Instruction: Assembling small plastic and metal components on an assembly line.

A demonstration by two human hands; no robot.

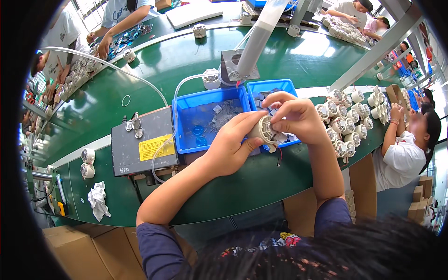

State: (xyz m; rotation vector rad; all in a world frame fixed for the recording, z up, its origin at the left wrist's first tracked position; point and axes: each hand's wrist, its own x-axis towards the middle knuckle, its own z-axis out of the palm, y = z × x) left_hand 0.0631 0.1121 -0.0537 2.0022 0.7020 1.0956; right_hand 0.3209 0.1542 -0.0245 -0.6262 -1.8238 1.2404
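Long green workbench (289, 56) — bright, perhaps window-lit — cardboard boxes (88, 252) below.

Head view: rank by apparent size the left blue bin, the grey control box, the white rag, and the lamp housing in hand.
1. Left blue bin and grey control box: close in area, so I won't split them.
2. White rag.
3. White lamp housing, held by left hand and right hand; partly covered and nearer the camera, so unsure.

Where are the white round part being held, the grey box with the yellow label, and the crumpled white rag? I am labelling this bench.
white round part (265, 129), head view, its ribbed face.
grey box (128, 151), head view, bare top.
white rag (98, 199), head view, its middle.
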